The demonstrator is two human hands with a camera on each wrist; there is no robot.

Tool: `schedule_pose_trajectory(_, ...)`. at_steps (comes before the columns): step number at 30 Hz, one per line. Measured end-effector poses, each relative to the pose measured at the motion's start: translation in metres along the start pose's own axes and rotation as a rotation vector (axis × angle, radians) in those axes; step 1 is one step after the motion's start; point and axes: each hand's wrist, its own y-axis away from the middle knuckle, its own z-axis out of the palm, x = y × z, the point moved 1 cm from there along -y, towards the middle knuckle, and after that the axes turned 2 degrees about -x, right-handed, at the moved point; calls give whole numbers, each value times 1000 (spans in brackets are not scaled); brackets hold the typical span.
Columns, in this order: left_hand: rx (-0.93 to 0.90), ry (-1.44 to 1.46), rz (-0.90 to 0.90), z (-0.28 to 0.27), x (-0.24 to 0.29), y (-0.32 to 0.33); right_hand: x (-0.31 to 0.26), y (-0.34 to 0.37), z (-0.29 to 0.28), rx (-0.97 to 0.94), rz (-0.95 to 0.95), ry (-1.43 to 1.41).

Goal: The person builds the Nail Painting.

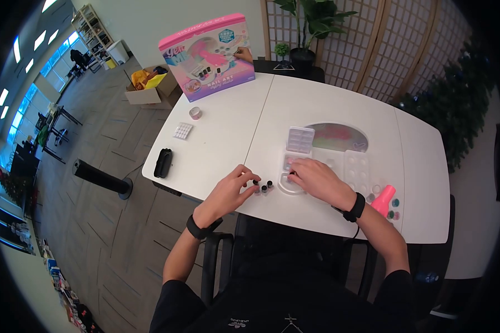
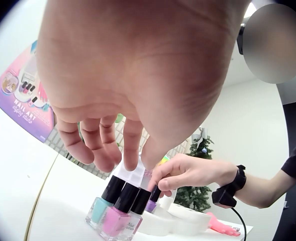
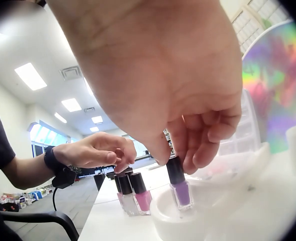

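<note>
Fingers of the right hand (image 1: 321,180) pinch the black cap of a purple polish bottle (image 3: 181,193), with thumb and fingertips closed on it. That bottle is upright at the lower centre of the right wrist view, at the round front of a white tray (image 1: 291,190); whether its base touches the tray cannot be told. Fingers of the left hand (image 1: 226,191) are loosely bent, thumb apart, and hold nothing visible; contact with the caps below cannot be confirmed. Under them, at the lower centre of the left wrist view, a teal bottle (image 2: 99,210), a pink bottle (image 2: 116,221) and a clear bottle (image 2: 136,222) stand close together. Each wrist carries a black band.

In the head view, a clear sectioned lid (image 1: 300,139) stands behind the tray, right of centre, with a half-round shiny panel (image 1: 339,137) beside it. Further right are a white mould (image 1: 356,169) and a pink hand shape (image 1: 383,201). A black case (image 1: 163,162) lies left of centre. A nail art box (image 1: 208,58) stands at upper left on the white table (image 1: 216,150).
</note>
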Motion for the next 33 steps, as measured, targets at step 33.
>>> schedule_pose_trajectory(33,40,-22,22,6,-3,14,-25,-24,25,21,-284,140)
